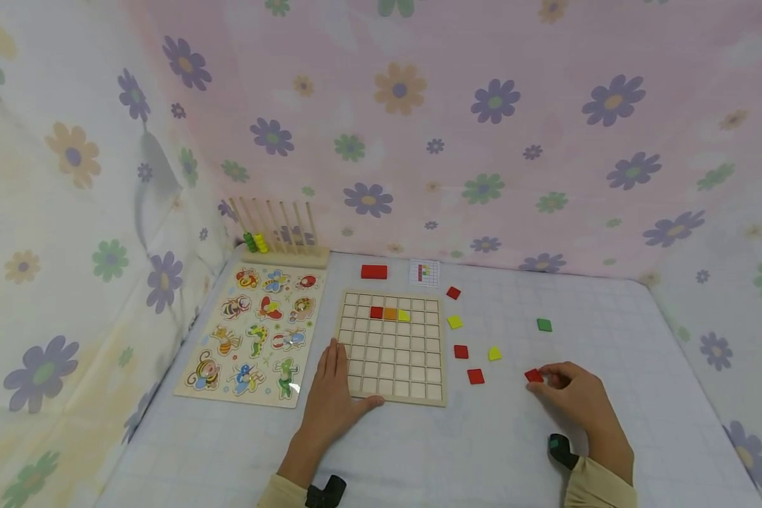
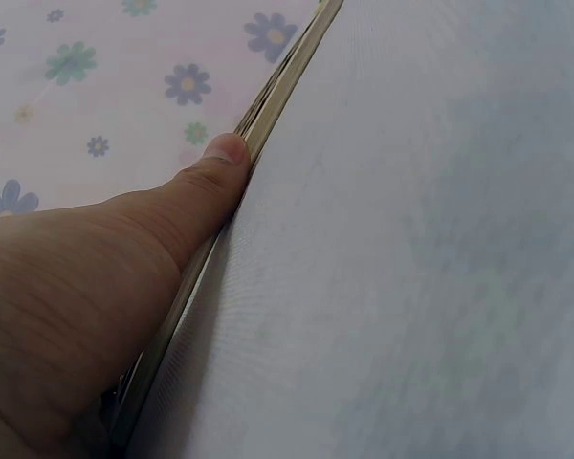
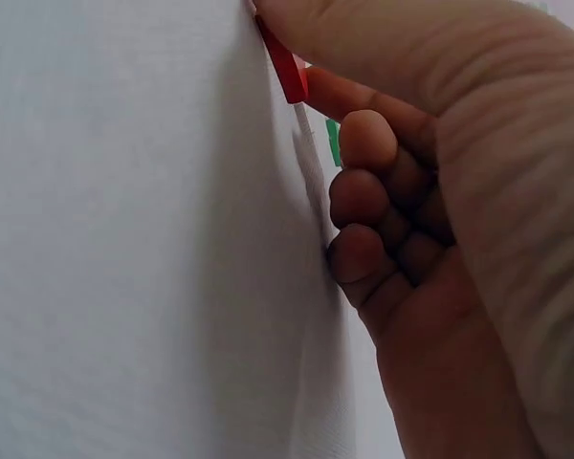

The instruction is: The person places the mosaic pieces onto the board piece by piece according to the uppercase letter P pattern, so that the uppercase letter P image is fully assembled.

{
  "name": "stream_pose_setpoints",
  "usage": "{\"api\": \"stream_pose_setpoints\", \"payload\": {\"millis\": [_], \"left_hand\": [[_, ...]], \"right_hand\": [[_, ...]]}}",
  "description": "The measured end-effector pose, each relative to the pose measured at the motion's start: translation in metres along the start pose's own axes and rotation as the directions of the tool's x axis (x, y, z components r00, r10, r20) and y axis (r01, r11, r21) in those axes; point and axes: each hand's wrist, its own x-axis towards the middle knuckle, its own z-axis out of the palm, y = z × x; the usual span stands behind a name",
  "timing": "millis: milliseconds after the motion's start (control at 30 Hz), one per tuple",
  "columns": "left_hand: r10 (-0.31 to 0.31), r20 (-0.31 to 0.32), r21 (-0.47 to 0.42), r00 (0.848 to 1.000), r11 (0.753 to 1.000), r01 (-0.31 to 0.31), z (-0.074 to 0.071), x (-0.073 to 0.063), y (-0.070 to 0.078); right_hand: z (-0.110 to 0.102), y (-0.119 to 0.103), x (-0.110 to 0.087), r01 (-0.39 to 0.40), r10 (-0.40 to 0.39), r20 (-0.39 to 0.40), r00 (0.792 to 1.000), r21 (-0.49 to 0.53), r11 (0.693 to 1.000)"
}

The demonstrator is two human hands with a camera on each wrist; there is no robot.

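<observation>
White cloth [image 1: 502, 444]: below!
Flowered fabric [image 1: 444, 169]: pink, behind!
Left hand [image 1: 329, 398]: straight-fingered, touching board [image 1: 389, 351]
Right hand [image 1: 578, 396]: pinching red tile [image 1: 533, 376]!

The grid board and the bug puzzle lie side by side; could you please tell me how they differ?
The grid board is marked with plain squares, while the bug puzzle is covered in colourful bug pictures. The grid board carries three small tiles in a row; the bug puzzle has none. The left hand touches the grid board, but not the bug puzzle. Both lie flat.
</observation>
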Motion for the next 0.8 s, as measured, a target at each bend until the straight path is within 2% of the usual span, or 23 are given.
{"api": "stream_pose_setpoints", "payload": {"millis": [133,800], "left_hand": [[-0.001,0.006,0.002,1.0,1.0,0.001,-0.0003,0.0007,0.0006],[-0.003,0.008,-0.001,1.0,1.0,0.003,-0.0007,0.0001,-0.0008]], "right_hand": [[0.002,0.0009,0.0001,0.021,-0.022,-0.028,0.999,-0.015,1.0],[0.004,-0.0065,0.0021,0.016,-0.016,-0.043,0.999,0.002,1.0]]}}
